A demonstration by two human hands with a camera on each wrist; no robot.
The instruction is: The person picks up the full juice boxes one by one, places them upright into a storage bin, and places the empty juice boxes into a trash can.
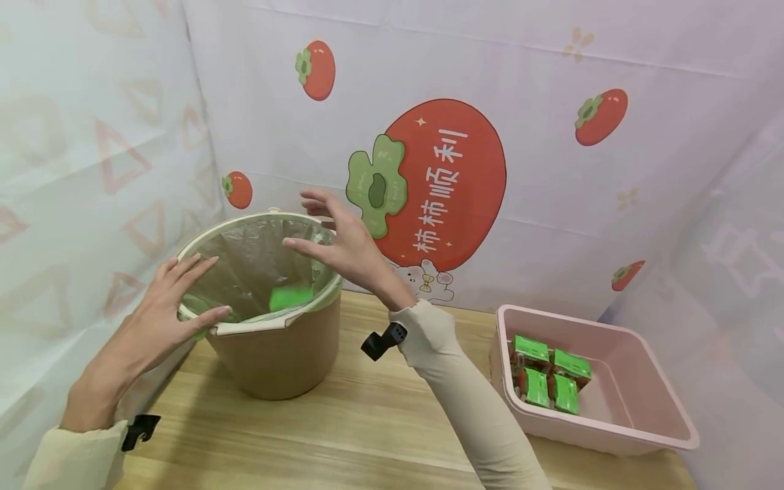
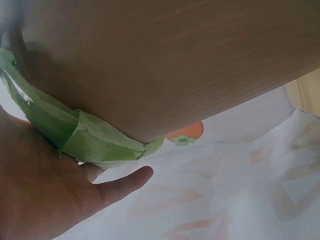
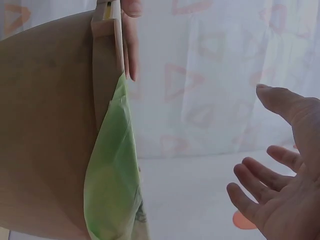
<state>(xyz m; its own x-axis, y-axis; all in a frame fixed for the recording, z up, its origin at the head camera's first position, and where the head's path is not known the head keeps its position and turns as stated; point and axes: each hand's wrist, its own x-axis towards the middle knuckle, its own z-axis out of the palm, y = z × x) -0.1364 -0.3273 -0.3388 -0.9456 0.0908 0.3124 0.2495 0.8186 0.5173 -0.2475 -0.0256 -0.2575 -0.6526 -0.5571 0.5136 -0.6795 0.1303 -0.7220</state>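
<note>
A brown trash bin point(image 1: 275, 364) with a cream rim stands on the wooden table, lined with a thin greenish plastic bag point(image 1: 235, 262). Inside the bag is a blurred bright green item point(image 1: 290, 297). My left hand point(image 1: 150, 320) is at the bin's left rim, fingers extended over the edge and thumb apart. In the left wrist view, the folded bag edge point(image 2: 102, 142) lies against that palm. My right hand point(image 1: 346, 248) hovers over the right rim with fingers spread and nothing in them. The right wrist view shows the bag's overhang point(image 3: 112, 175) beside the empty right palm.
To the right stands a pink plastic tub point(image 1: 612, 437) holding several small green-topped packs point(image 1: 571, 366) in its left part. Pale printed cloth point(image 1: 539, 224) hangs behind the table and along both sides. Bare wooden tabletop point(image 1: 367, 408) lies between bin and tub.
</note>
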